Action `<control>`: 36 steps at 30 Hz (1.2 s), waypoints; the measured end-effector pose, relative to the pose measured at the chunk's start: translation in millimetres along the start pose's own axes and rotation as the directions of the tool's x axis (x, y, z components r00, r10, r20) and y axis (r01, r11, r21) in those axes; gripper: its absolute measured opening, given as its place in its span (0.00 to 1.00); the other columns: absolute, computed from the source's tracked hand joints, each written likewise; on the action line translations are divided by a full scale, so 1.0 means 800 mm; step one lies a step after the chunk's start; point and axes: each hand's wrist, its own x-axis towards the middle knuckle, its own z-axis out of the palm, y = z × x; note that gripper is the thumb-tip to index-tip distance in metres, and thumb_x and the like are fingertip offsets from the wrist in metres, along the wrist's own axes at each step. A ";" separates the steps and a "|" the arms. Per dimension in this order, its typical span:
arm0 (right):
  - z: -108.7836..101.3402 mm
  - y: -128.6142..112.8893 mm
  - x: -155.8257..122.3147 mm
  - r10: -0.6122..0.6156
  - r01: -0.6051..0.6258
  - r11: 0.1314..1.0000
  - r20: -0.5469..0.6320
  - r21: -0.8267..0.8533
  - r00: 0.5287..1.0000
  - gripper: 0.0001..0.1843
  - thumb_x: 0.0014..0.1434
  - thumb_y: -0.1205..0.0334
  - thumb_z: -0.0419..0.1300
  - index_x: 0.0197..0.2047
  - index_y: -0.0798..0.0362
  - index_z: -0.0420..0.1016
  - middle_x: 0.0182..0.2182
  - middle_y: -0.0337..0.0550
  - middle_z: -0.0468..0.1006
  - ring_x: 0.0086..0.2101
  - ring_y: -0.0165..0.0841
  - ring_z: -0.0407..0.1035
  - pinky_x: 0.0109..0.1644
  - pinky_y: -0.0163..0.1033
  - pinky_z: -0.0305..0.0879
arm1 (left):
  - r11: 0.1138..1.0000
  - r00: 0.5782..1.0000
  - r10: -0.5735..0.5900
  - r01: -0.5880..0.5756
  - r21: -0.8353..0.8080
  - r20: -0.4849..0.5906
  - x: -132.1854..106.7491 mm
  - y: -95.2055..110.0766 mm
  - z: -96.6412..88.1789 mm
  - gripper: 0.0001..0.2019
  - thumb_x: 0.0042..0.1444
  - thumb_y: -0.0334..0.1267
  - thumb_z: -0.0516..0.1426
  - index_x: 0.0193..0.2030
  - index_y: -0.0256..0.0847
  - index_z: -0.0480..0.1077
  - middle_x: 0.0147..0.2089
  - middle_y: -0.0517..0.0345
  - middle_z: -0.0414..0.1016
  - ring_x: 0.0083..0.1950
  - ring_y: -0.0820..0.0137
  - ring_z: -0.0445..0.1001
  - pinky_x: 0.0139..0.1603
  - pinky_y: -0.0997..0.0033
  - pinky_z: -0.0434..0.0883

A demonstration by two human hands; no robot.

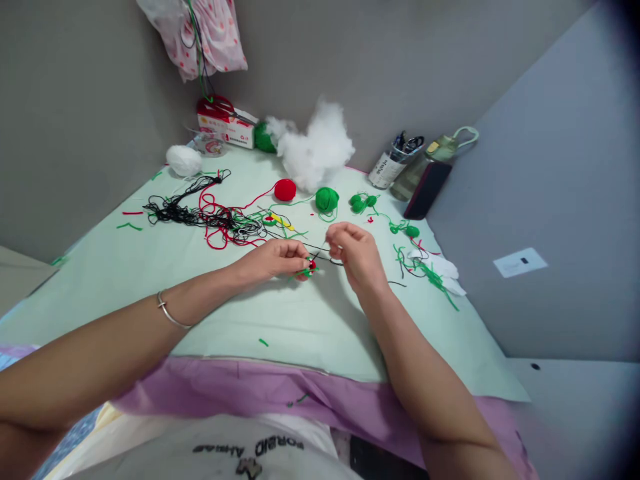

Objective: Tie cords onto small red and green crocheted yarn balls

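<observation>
My left hand is closed around the edge of a small red and green crocheted piece, pinched between thumb and fingers above the table. Part of the piece is hidden by the fingers. Just to its right, my right hand is closed in a pinch on a thin needle-like length that slants down to the piece; its exact kind is too fine to make out. Black yarn loops below and between both hands. Behind my left hand lie a yellow crochet hook and another small red and green piece.
A black yarn tangle, a red yarn ball, a green yarn ball and white stuffing lie beyond the hands. Green scraps are at right. A pen cup, bottle and phone stand at the back right.
</observation>
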 end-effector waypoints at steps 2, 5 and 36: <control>-0.016 -0.002 0.011 0.016 0.000 0.991 -0.118 0.134 0.993 0.07 0.47 0.61 0.65 0.27 0.54 0.73 0.24 0.34 0.69 0.23 0.22 0.57 0.25 0.30 0.54 | 0.999 0.999 -0.039 0.039 -0.007 0.015 -0.001 0.000 0.000 0.11 0.49 0.39 0.67 0.33 0.37 0.71 0.31 0.60 0.75 0.34 0.71 0.76 0.41 0.69 0.70; -0.034 -0.004 0.020 0.025 -0.012 0.993 -0.114 0.114 0.993 0.10 0.47 0.58 0.67 0.30 0.53 0.73 0.27 0.36 0.74 0.26 0.24 0.64 0.27 0.29 0.58 | 0.996 0.998 -0.058 0.058 -0.071 0.008 -0.001 -0.002 -0.003 0.11 0.50 0.39 0.67 0.34 0.37 0.70 0.35 0.58 0.78 0.37 0.69 0.78 0.44 0.66 0.72; -0.058 0.026 0.037 -0.235 0.232 0.754 0.077 -0.615 0.969 0.09 0.60 0.64 0.55 0.42 0.55 0.73 0.36 0.43 0.74 0.30 0.31 0.69 0.40 0.40 0.66 | 0.972 0.970 0.088 -0.134 -0.195 -0.227 0.004 0.001 -0.019 0.17 0.48 0.41 0.71 0.42 0.39 0.74 0.38 0.58 0.80 0.39 0.69 0.81 0.50 0.64 0.75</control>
